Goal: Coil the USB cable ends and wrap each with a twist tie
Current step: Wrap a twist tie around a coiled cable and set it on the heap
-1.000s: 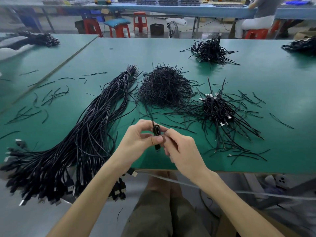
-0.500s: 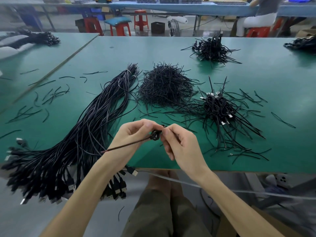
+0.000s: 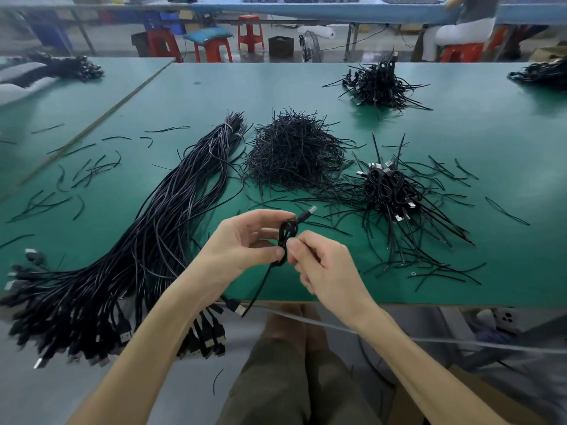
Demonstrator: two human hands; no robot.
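A small coil of black USB cable (image 3: 288, 233) stands upright between my two hands above the near edge of the green table (image 3: 429, 133); its silver plug (image 3: 310, 210) points up and right, and its loose tail hangs toward the edge. My left hand (image 3: 242, 240) pinches the coil's lower part between thumb and fingers. My right hand (image 3: 322, 265) pinches the same spot from the right, where a twist tie appears to sit. A mound of black twist ties (image 3: 294, 151) lies beyond my hands.
A long bundle of uncoiled black cables (image 3: 138, 240) runs from mid-table to the near left edge, plugs hanging over. Finished coils (image 3: 392, 188) are piled at right, another pile (image 3: 380, 82) farther back. Loose ties scatter the table. A seated person (image 3: 460, 23) is at the far right.
The coil has turned from lying sideways between my fingertips to standing upright with its plug pointing up-right. The cable tail that stretched left now hangs down. Both hands stayed in place.
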